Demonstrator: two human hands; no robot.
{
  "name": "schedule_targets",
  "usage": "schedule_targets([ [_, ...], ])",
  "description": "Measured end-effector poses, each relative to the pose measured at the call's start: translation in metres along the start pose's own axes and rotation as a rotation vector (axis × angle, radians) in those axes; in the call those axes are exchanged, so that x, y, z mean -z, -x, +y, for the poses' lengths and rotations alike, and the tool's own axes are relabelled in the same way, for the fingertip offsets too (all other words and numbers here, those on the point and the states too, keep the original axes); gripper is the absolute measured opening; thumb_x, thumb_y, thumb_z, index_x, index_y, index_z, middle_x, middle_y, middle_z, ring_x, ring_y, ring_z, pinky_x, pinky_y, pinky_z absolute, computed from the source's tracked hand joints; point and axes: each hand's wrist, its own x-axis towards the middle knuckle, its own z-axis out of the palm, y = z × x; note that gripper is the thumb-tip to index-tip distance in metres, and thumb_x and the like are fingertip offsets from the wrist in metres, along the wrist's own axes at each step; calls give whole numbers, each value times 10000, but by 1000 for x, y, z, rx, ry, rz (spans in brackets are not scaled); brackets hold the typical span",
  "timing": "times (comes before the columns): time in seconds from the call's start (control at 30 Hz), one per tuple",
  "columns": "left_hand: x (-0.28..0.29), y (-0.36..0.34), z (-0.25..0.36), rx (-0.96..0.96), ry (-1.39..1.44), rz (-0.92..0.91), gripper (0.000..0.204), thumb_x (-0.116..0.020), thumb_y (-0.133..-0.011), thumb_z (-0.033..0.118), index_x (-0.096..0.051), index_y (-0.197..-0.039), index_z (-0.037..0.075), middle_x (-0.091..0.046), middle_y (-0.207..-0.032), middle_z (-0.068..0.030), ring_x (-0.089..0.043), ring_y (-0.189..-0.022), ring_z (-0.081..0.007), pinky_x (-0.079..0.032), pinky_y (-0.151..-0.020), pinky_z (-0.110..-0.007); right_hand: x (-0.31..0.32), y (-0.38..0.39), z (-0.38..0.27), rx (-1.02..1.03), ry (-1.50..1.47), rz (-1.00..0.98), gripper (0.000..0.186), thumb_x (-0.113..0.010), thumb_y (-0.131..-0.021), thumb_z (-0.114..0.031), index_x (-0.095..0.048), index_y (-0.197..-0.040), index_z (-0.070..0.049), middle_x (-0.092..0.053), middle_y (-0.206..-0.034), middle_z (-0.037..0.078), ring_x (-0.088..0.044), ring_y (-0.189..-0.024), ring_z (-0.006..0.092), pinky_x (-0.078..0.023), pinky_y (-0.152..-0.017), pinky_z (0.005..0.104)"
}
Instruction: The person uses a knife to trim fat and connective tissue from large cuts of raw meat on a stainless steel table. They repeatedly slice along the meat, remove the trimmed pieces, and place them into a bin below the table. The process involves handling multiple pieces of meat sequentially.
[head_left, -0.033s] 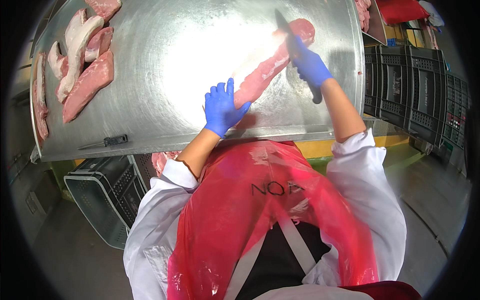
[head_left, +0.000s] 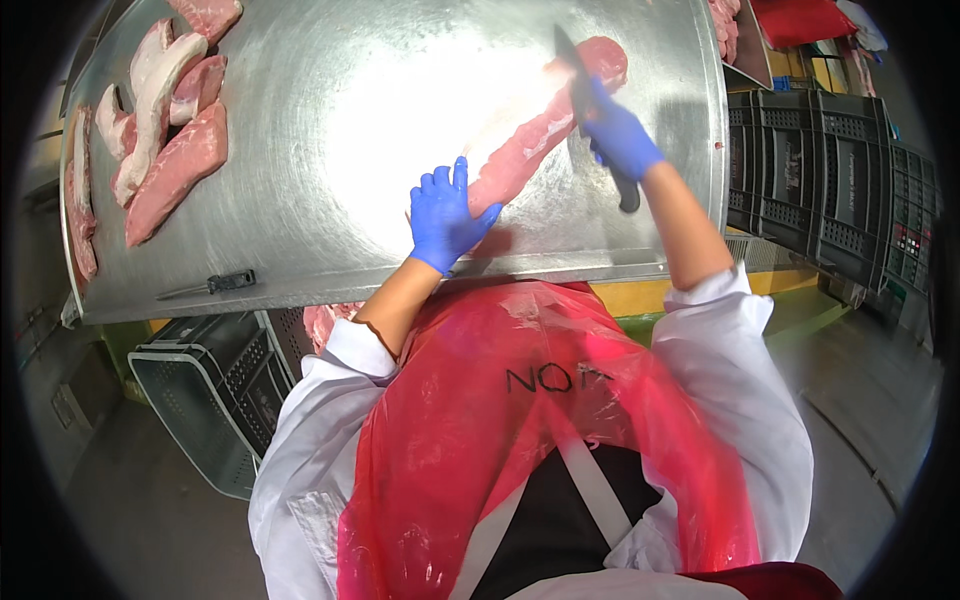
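Note:
A long strip of pink meat [head_left: 528, 152] lies slantwise on the metal table [head_left: 310, 230], its far end towards the right. My left hand [head_left: 438, 222], in a blue glove, rests at the near end of the strip with its fingers spread and stretched out. In my gloved right hand [head_left: 622, 138] is a knife [head_left: 568, 48], gripped by its dark handle, whose butt sticks out below the palm. Its blade points away from me and crosses over the strip near the far end. Whether the edge touches the meat I cannot tell.
Several meat pieces [head_left: 180, 170] are heaped at the table's far left. A second knife [head_left: 231, 281] with a dark handle lies by the near left edge. Stacked black crates [head_left: 808, 180] stand at the right, and a grey crate [head_left: 190, 385] is below the table's left side.
My right hand and the knife have shifted very slightly towards me. The left hand and the meat have stayed in place.

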Motion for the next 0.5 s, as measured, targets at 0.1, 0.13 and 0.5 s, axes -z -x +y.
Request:
schedule_targets([
  [0.1,-3,-1,5,90,33,-74,798,-792,-767,548,-547,-1301,8,-610,-1048,-190,-603,-914,-377,-494,-779,-512,-5,77,24,-97,-334,-138,784,-581,-975,-40,-217,-1658,-164,-586,-824,22,-564,-594,115,-496,-520,280],
  [0.13,1,-3,6,123,78,-155,762,-785,-775,556,-567,-1255,6,-615,-1028,-201,-608,-907,-389,-499,-787,-521,4,114,26,-172,-473,-210,788,-579,-957,4,-250,-1651,-175,-596,-848,30,-568,-571,103,-478,-469,255],
  [0.5,-45,-212,80,294,293,-156,498,-747,-802,433,-700,-919,-49,-724,-952,-247,-716,-886,-391,-569,-796,-450,43,16,59,168,-449,162,845,-579,-949,-35,-197,-1661,-283,-622,-798,54,-573,-598,89,-509,-521,264],
])
